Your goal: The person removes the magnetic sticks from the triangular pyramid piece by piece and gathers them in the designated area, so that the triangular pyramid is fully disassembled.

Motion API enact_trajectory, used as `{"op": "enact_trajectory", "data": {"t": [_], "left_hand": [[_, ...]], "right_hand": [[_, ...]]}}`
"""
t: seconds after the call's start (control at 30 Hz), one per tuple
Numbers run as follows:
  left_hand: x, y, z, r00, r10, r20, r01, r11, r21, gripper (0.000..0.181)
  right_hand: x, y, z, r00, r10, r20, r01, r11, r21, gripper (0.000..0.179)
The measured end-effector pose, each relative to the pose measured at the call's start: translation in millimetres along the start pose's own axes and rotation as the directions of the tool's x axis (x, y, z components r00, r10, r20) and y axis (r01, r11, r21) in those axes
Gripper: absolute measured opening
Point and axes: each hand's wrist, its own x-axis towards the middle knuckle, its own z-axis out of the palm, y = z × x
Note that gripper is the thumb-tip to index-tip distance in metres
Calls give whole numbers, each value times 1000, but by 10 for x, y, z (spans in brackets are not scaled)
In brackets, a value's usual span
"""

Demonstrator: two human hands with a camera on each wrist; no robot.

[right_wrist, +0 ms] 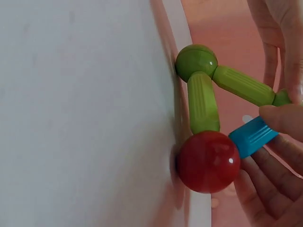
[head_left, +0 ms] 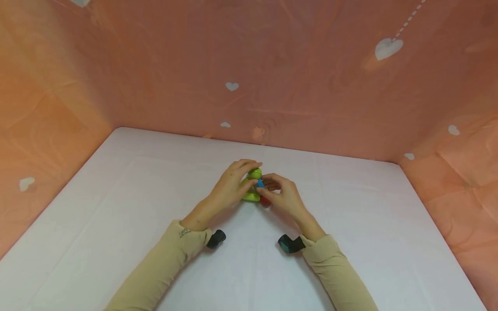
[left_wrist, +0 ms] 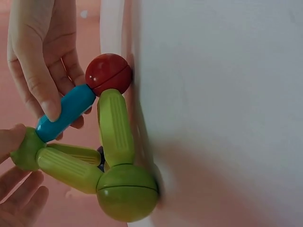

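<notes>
A small frame of toy sticks and balls stands on the white table between the two hands. Its base shows a green ball (left_wrist: 127,193) and a red ball (left_wrist: 109,73), joined by a green stick (left_wrist: 115,127). Another green stick (right_wrist: 244,86) slants up to the top green ball (head_left: 254,173), which my left hand (head_left: 232,183) pinches. My right hand (head_left: 285,196) grips a blue stick (left_wrist: 66,112) between thumb and fingers. That stick spans from the red ball to the top green ball. Behind, one more green stick (left_wrist: 75,152) leads to a dark piece, mostly hidden.
The white table (head_left: 249,268) runs back to an orange-pink cloth (head_left: 249,108) with white hearts, which also hangs at both sides. Black wrist devices sit at the left cuff (head_left: 194,237) and right cuff (head_left: 320,248).
</notes>
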Motion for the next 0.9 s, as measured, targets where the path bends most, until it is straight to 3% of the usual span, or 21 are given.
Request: {"op": "enact_trajectory", "data": {"t": [0.6, 0.9], "left_hand": [[21, 14, 19, 1000, 26, -11, -26, 1000, -5, 29], [22, -35, 21, 999, -20, -47, 11, 982, -188, 31]], "right_hand": [[-6, 3, 5, 1000, -18, -14, 18, 999, -27, 27], [-13, 14, 6, 999, -32, -14, 32, 999, -9, 26]]}}
